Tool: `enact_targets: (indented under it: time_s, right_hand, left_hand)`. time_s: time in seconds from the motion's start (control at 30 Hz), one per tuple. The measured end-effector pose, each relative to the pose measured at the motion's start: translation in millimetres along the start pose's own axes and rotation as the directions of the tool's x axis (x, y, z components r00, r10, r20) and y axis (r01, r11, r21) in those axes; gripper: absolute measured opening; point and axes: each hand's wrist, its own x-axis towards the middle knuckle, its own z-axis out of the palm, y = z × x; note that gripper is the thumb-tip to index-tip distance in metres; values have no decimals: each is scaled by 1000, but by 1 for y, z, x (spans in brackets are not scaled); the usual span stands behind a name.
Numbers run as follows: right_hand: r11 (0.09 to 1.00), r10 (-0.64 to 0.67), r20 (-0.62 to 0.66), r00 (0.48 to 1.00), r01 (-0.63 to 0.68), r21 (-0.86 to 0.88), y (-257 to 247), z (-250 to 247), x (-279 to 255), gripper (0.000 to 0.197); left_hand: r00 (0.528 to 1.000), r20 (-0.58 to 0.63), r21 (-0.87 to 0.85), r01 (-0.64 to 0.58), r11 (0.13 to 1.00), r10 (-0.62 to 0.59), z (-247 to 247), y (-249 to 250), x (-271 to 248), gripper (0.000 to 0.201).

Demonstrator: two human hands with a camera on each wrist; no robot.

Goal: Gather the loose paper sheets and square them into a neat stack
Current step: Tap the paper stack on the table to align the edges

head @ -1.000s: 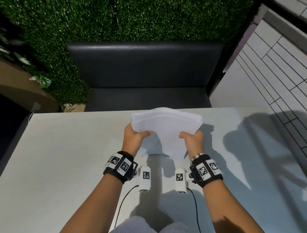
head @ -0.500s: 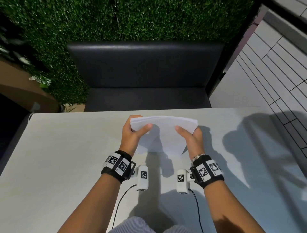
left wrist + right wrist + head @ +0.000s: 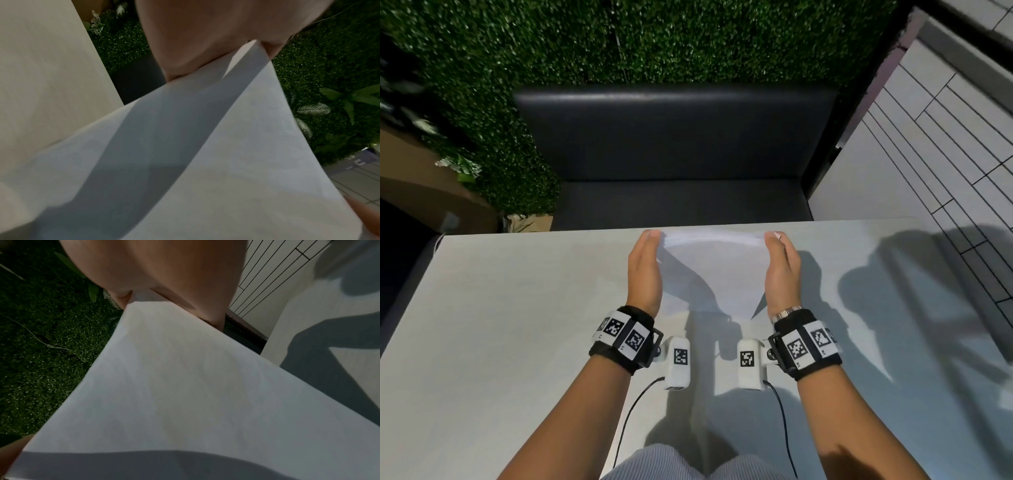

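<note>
Half a second ago our thumbs lay over the near face of the paper stack (image 3: 712, 270) and pinched it from the front. Now our hands have turned edge-on: the left hand (image 3: 643, 274) presses flat against the stack's left side and the right hand (image 3: 781, 274) presses flat against its right side, fingers straight and pointing away from us, palms facing each other. The sheets sit squeezed between the two palms and bow a little along the top edge. The hands have also moved farther from us, so the top of the stack now sits close to the far edge of the table (image 3: 500, 325).

The stack is over the middle of the table, toward its far side. We cannot tell whether its lower edge touches the tabletop. In the left wrist view the paper (image 3: 226, 154) runs out from under the palm (image 3: 205, 32), and in the right wrist view the paper (image 3: 185, 386) does the same under the other palm (image 3: 164, 264).

We count one stack of paper; its sheets are too close together to count. There are two hands, two black wristbands (image 3: 625, 337) with printed markers, and two small white camera units (image 3: 678, 359) hanging at the wrists. One dark bench (image 3: 674, 137) stands beyond the table, against one green hedge wall (image 3: 654, 37).
</note>
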Motion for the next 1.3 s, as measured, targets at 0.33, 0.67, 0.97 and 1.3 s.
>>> enact_targets:
  time_s: [0.33,0.67,0.97,1.3]
  right_hand:
    - [988,-146,-75,986,141,-64,0,2,0,15]
    - [981,-192,12,981,193,-27,6,-13,0,50]
    - [989,-112,-88,990,119,87,-1,-2,8,68]
    - [991,-130,168,977,135,-20,10,-24,8,38]
  left_hand:
    - [999,-51,-15,-15,1000,14,0,2,-2,23]
    - [995,85,15,-52,999,51,-19,-15,0,43]
    - [997,-15,-55,78,995,-79,-1,-1,4,67]
    - [984,159,-51,93,994,-83,-18,-18,-1,46]
